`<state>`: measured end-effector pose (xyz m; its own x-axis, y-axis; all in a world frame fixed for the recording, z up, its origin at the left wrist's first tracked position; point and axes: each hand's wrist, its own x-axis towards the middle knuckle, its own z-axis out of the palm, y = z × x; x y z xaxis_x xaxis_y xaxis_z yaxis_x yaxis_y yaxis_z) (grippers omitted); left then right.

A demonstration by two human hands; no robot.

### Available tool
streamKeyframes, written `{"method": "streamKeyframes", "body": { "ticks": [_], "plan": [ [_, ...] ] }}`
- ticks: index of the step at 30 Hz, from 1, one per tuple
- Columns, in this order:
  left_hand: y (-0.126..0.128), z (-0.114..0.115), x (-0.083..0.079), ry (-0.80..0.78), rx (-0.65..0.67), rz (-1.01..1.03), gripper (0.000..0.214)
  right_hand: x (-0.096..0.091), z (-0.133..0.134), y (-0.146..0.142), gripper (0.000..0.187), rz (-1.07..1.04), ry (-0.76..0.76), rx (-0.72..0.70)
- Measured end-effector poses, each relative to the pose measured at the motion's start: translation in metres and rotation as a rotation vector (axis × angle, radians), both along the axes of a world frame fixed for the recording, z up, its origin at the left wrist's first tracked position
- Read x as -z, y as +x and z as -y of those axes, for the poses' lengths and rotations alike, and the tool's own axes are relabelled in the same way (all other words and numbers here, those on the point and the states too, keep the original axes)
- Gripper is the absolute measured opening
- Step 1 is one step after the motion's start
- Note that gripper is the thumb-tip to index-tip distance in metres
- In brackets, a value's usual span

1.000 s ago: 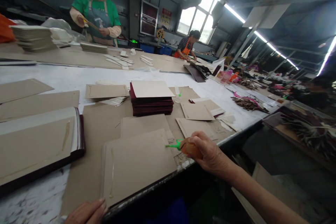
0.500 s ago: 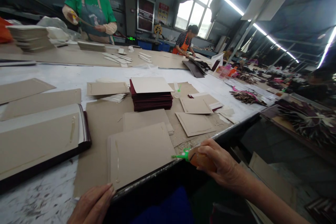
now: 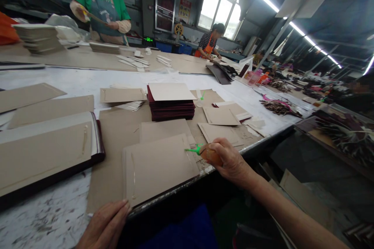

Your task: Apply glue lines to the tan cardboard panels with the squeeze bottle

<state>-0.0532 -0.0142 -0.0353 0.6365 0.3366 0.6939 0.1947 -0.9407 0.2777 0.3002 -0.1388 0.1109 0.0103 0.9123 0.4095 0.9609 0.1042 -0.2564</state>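
My right hand (image 3: 226,159) is closed around an orange glue bottle (image 3: 210,156) with a green nozzle (image 3: 193,149). The nozzle tip touches the right edge of a grey cardboard sheet (image 3: 159,167) lying at the table's near edge. A line of glue (image 3: 134,176) runs down that sheet's left side. My left hand (image 3: 105,225) rests with fingers flat on the sheet's near left corner. Behind it lies a second grey sheet (image 3: 165,130), and further back stands a stack of dark red covers (image 3: 172,107) topped by a pale card.
Long grey boards on a dark red cover (image 3: 49,151) lie at the left. Smaller cards (image 3: 220,116) sit at the right. A person in a green shirt (image 3: 97,7) works across the table (image 3: 70,81), another in an orange apron (image 3: 209,44) further back. The table edge (image 3: 263,142) drops off at right.
My right hand with the glue bottle dipped to the table edge and has come back up, so the nozzle is at the sheet's right edge again. My left hand stays on the near corner.
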Motion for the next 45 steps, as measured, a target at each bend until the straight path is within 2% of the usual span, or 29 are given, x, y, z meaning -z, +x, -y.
{"method": "streamKeyframes", "body": {
  "ticks": [3,7,14,20,23,31,40,45],
  "plan": [
    [0.005,0.002,-0.013,0.046,-0.011,0.011,0.03,0.002,-0.002,-0.005,0.035,0.002,0.034,-0.003],
    [0.012,0.005,-0.027,0.082,-0.054,0.044,0.026,0.005,0.011,-0.025,0.034,-0.098,0.076,-0.007],
    [0.012,0.008,-0.02,0.039,-0.087,0.081,0.029,0.01,0.035,-0.06,0.036,-0.191,0.007,-0.033],
    [0.013,0.009,-0.023,0.073,-0.087,0.051,0.025,0.015,0.015,-0.094,0.042,-0.274,-0.018,-0.159],
    [0.014,0.009,-0.024,0.074,-0.1,0.06,0.024,0.014,0.007,-0.102,0.046,-0.279,-0.008,-0.214],
    [0.014,0.008,-0.026,0.075,-0.104,0.08,0.025,0.005,0.03,-0.076,0.037,-0.134,-0.008,-0.091],
    [0.011,0.007,-0.018,0.042,-0.078,0.081,0.026,0.0,0.044,-0.06,0.033,-0.048,-0.004,-0.024],
    [0.008,0.007,-0.008,-0.002,-0.072,0.095,0.031,-0.001,0.055,-0.043,0.032,0.006,-0.028,0.029]
  ]
}}
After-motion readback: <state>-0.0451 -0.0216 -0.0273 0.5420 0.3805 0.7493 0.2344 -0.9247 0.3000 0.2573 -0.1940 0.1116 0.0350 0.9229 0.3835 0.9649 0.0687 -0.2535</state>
